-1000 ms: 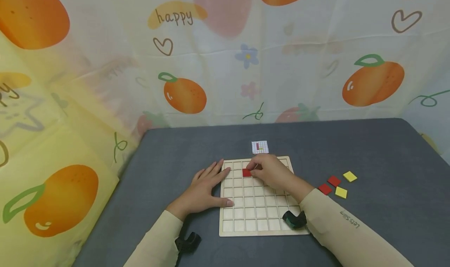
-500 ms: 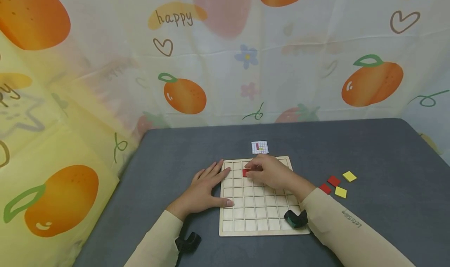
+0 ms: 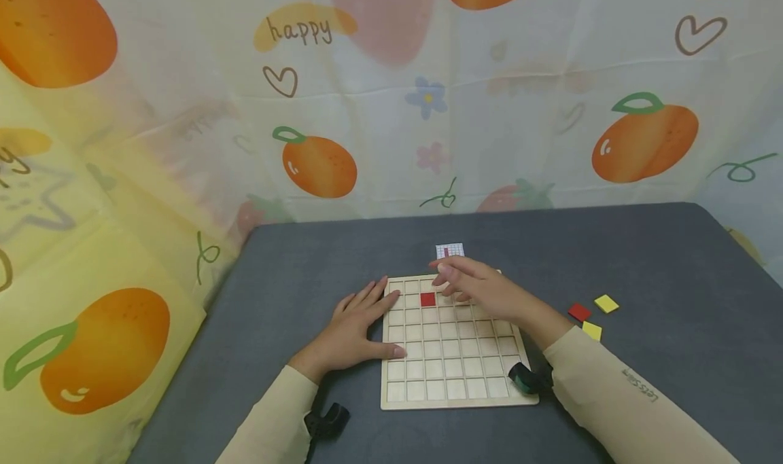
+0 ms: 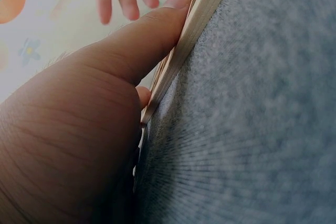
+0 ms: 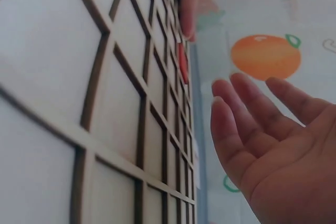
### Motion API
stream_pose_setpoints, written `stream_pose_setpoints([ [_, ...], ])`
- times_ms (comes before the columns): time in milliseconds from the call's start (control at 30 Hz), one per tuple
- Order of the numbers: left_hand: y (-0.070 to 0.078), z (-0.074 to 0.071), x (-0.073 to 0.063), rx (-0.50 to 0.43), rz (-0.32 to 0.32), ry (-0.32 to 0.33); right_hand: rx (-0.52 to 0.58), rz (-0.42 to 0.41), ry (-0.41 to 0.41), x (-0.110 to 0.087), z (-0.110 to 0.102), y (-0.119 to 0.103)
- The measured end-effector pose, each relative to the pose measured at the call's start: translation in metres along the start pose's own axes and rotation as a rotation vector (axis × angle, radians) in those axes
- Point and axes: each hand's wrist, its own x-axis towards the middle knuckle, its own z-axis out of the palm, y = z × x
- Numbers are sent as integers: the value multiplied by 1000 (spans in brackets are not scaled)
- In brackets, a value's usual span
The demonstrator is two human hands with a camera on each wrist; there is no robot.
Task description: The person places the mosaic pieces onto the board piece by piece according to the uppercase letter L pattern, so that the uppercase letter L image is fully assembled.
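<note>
Looks like a tile-placing step to me; the red tile sits in the board, third column from the left, second row from the far edge; it's square, so no real long axis, sides running along the grid lines; right hand hangs above, fingers loosely bent, pinching nothing; left hand is spread on the board's left edge; next move probably calls for pinching another loose tile.
</note>
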Motion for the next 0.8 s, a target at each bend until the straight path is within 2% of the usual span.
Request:
stream_pose_setpoints([
  [200,-2,1,0,-1,-3,1,31,-11,21,-17,-8,-7],
  [367,-2,0,0,-5,4,4,25,-79,43,-36,-20,-9],
  [600,-3,0,0,-11,6,3,-3,-164,62,-63,-42,2],
  [800,-6,2,0,-3,7,7,14,-198,95,-89,-63,9],
])
